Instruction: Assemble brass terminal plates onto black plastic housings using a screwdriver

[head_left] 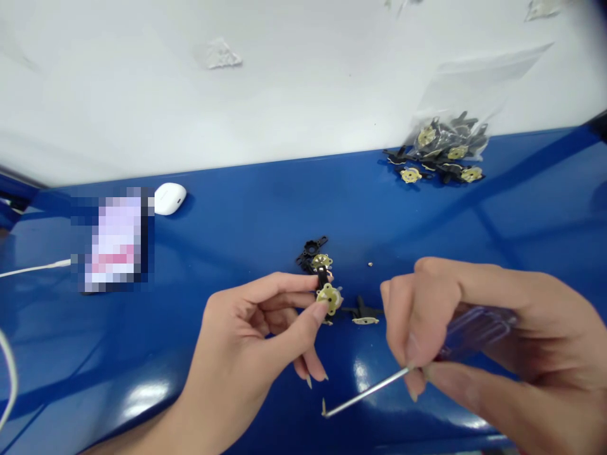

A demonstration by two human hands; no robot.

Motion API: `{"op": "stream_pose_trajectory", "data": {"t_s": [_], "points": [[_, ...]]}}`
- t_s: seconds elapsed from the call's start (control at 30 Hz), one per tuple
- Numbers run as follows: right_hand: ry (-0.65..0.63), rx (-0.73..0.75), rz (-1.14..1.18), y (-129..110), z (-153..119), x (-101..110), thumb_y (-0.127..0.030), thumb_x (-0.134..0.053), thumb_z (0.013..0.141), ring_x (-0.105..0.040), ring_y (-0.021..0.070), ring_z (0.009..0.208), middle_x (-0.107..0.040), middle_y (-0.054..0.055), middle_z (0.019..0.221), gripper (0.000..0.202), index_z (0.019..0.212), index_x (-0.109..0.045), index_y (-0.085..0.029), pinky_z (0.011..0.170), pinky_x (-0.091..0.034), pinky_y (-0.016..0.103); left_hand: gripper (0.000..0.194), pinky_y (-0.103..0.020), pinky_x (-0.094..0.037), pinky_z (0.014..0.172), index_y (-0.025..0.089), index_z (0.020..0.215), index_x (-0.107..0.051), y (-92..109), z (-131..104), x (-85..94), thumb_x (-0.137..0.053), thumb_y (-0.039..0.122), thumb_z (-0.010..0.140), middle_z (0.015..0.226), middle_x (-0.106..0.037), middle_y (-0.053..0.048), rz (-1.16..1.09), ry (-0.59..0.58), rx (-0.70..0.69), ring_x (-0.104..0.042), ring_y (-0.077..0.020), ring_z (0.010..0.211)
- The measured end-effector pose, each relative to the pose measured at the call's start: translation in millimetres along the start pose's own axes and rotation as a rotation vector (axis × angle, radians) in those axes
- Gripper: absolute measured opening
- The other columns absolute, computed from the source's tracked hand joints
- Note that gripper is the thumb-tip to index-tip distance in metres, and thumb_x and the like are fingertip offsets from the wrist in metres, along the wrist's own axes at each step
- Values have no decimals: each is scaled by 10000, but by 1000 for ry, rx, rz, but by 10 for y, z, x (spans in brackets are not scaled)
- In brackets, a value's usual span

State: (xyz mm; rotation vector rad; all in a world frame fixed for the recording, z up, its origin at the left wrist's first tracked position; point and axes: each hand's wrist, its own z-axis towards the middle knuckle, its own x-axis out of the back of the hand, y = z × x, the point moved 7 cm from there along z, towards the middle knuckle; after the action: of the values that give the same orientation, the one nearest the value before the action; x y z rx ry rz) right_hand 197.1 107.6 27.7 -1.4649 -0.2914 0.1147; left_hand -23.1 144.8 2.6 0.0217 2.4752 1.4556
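My left hand (265, 341) pinches a small black plastic part with a yellowish, flower-edged disc (329, 298) between thumb and forefinger. In my right hand (474, 341) is a screwdriver (370, 393) with a clear purple handle, its metal shaft slanting down to the left. A small screw (324, 406) stands at its tip, below my left fingers and apart from the held part. Just behind my left fingertips lie black parts (312, 248), one with a yellowish disc. Another black part with a disc (364, 313) rests between my hands.
A clear plastic bag (455, 136) of similar parts stands at the back right, several loose ones before it. At left are a blurred-out phone (114, 243), a white case (169, 198) and a white cable (35, 268). A tiny piece (370, 264) lies on the blue table (246, 221).
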Motion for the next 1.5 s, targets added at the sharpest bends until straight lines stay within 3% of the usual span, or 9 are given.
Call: {"op": "stream_pose_trajectory", "data": {"t_s": [0.17, 0.27, 0.4, 0.47, 0.7, 1.0, 1.13, 1.3, 1.5], "points": [[45, 71, 60, -75, 17, -18, -409, -833, 1124, -726, 182, 590, -800, -23, 806, 136, 1013, -804, -336, 548, -601, 358, 285, -185, -649, 477, 213, 989, -934, -124, -47, -101, -1099, 108, 781, 700, -875, 12, -73, -100, 121, -779, -172, 420], [41, 87, 39, -93, 31, -25, -432, -797, 1141, -727, 179, 588, -808, -20, 827, 165, 1013, -781, -330, 553, -616, 364, 282, -193, -641, 459, 233, 1028, -944, -196, -66, -154, -1096, 148, 807, 794, -919, -11, -107, -158, 193, -791, -179, 429], [14, 119, 8, -121, 25, -48, -419, -779, 1153, -730, 164, 592, -788, -30, 821, 173, 1017, -755, -315, 558, -610, 344, 233, -153, -605, 455, 264, 1093, -979, -241, -99, -204, -1080, 277, 884, 618, -832, 4, -78, -227, 251, -755, -147, 421], [17, 132, -11, -138, 20, -47, -411, -763, 1163, -730, 156, 597, -777, -33, 822, 184, 1014, -742, -304, 558, -601, 335, 254, -148, -586, 433, 271, 1126, -987, -261, -109, -199, -1077, 321, 893, 562, -785, 13, -57, -227, 275, -711, -132, 406], [12, 150, -46, -163, 35, -68, -393, -755, 1161, -726, 167, 592, -778, -22, 835, 164, 1022, -747, -306, 552, -608, 339, 228, -93, -426, 381, 274, 1055, -1004, -264, -112, -204, -1087, 250, 843, 499, -708, 30, -6, -217, 296, -572, -78, 369], [126, 171, -80, -214, 21, -106, -429, -785, 1152, -692, 160, 563, -752, -21, 773, 255, 941, -747, -290, 545, -567, 340, 297, -116, -341, 353, 233, 1088, -996, -261, -113, -176, -1081, 364, 836, 437, -653, 40, 71, -198, 314, -475, -71, 320], [176, 219, -31, -236, 36, -108, -349, -818, 1083, -663, 162, 542, -726, -6, 724, 258, 854, -725, -275, 517, -572, 332, 377, -118, -366, 365, 197, 1202, -976, -255, -105, -158, -1024, 423, 904, 441, -646, 48, 122, -211, 328, -472, -72, 331], [163, 216, -33, -235, 16, -148, -87, -802, 1049, -709, 141, 602, -762, -18, 815, 198, 956, -762, -256, 605, -623, 315, 481, -122, -404, 357, 194, 1266, -959, -271, -86, -134, -1053, 469, 882, 493, -690, 28, 106, -229, 333, -537, -84, 346], [186, 211, 44, -250, -5, -196, 44, -745, 995, -699, 114, 625, -755, -31, 808, 285, 957, -762, -238, 626, -619, 273, 284, -102, -431, 362, 215, 1220, -976, -245, -83, -168, -983, 357, 974, 498, -689, 41, 76, -260, 297, -562, -74, 358]]}}
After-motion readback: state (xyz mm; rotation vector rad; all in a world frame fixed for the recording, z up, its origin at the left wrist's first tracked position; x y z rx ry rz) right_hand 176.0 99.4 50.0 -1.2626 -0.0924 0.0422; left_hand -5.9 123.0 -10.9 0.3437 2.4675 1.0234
